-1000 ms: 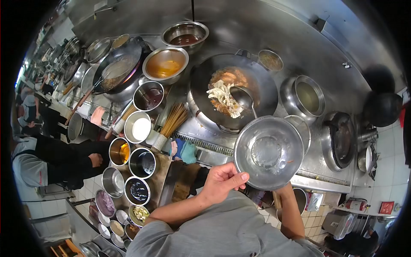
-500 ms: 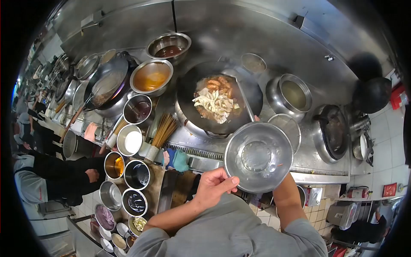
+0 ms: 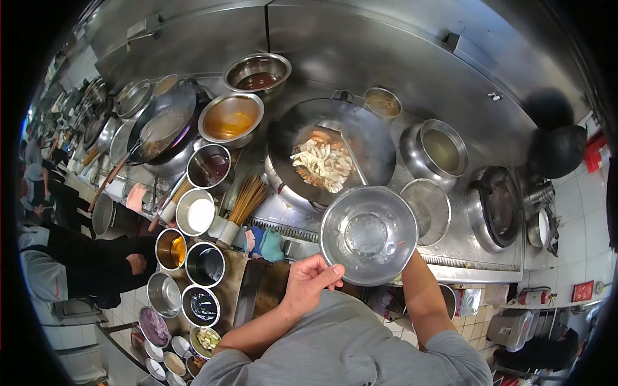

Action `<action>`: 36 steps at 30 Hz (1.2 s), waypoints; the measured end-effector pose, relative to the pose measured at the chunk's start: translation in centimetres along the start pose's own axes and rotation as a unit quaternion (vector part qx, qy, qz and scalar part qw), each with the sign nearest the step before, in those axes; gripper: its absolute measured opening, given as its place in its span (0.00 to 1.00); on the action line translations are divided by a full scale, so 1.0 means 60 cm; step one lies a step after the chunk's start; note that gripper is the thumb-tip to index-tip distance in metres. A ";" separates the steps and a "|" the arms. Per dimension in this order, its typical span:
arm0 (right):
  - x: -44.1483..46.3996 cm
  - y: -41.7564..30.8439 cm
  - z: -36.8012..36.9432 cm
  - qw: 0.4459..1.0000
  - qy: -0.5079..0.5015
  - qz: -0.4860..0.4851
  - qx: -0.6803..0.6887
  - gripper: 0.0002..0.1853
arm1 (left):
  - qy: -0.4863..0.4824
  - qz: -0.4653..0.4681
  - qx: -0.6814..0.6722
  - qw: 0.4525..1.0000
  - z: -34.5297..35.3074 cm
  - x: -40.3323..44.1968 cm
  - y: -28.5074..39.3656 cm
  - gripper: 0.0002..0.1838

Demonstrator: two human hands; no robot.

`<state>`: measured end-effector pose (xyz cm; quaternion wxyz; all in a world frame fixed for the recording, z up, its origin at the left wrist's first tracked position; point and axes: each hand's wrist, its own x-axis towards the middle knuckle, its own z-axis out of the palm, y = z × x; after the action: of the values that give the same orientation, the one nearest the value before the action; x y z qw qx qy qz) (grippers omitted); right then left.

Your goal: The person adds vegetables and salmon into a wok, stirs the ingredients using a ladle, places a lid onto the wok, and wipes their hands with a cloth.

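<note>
My left hand (image 3: 312, 280) grips the near left rim of a metal bowl (image 3: 368, 235), thumb on top. The bowl is tilted toward me and holds only wet traces and a small orange scrap. My right hand is hidden behind the bowl; its forearm (image 3: 423, 293) runs under it toward the handle of a ladle (image 3: 353, 154). The ladle's head lies among the food in a large black wok (image 3: 380, 138). Pale, folded slices (image 3: 320, 166) are heaped on browned pieces in sauce there.
Left of the wok stand a bowl of orange liquid (image 3: 230, 120), sauce pots (image 3: 195, 212) and a bundle of thin sticks (image 3: 248, 201). A round strainer (image 3: 426, 212) and a pot of liquid (image 3: 444, 151) are on the right. Another person's hand (image 3: 136, 264) shows far left.
The bowl has shifted a little left and toward the wok's near edge, with my left hand on it. The ladle has moved left in the wok. My right fingertip is now covered.
</note>
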<state>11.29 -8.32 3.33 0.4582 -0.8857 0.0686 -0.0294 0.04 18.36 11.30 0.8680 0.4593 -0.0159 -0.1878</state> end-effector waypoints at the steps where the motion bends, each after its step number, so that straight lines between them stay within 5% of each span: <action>1: -0.017 0.008 0.001 1.000 0.015 0.003 0.019 0.16 | -0.003 0.000 -0.001 1.000 0.002 0.003 0.000 0.11; 10: -0.189 0.086 -0.003 0.946 0.152 0.078 0.275 0.18 | -0.014 -0.025 0.005 1.000 0.009 0.024 -0.010 0.10; 17: -0.257 0.145 0.048 0.812 0.220 0.250 0.480 0.15 | -0.051 -0.072 0.031 0.996 0.021 0.052 -0.014 0.11; 26: -0.236 0.141 0.104 0.782 0.293 0.267 0.480 0.17 | -0.123 -0.121 0.018 0.985 0.004 0.070 -0.023 0.10; 36: -0.381 0.064 0.073 0.782 0.317 0.223 0.489 0.21 | -0.175 -0.207 0.074 0.960 -0.044 0.102 -0.091 0.11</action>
<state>-11.15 -3.57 -2.10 0.7760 -0.4440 0.3815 -0.2349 4.54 15.63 4.51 0.7575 0.4754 -0.0853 -0.4393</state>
